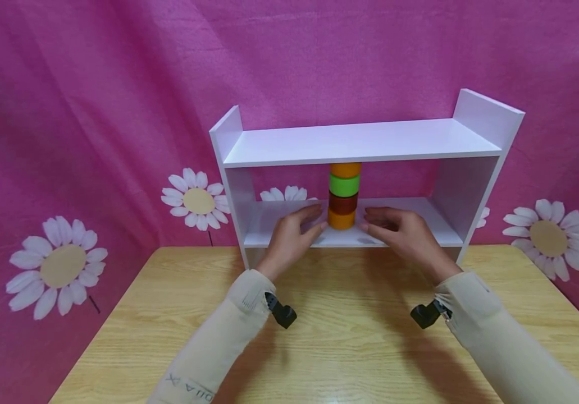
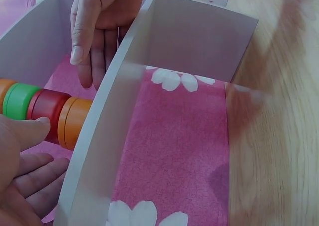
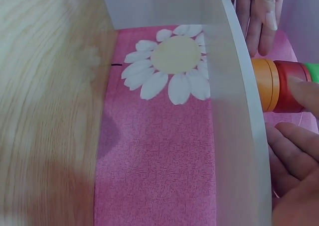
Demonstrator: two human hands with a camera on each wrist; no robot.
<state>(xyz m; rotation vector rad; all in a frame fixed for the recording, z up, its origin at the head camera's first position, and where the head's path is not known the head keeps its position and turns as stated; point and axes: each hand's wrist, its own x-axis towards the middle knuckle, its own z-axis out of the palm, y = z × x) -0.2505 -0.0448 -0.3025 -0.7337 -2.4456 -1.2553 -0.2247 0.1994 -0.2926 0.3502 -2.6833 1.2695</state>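
Observation:
A stack of round, coloured blocks stands upright on the lower board point(image 1: 385, 238) of a white shelf unit. From the bottom it has an orange block point(image 1: 341, 219), a dark red block point(image 1: 343, 203), a green block point(image 1: 344, 186) and another orange block point(image 1: 346, 169), whose top is hidden behind the upper board. To the left of the stack is my left hand point(image 1: 291, 235), its fingers extended and its palm facing the blocks. My right hand point(image 1: 406, 231) mirrors it on the right side. In the head view a gap shows between each hand and the stack.
The white shelf's upper board point(image 1: 360, 140) runs above both hands, between two side panels point(image 1: 488, 120). The unit stands at the back of a wooden table point(image 1: 340, 336). Behind hangs a pink cloth point(image 1: 319, 67) with white flowers. Each wrist carries a small black camera point(image 1: 281, 311).

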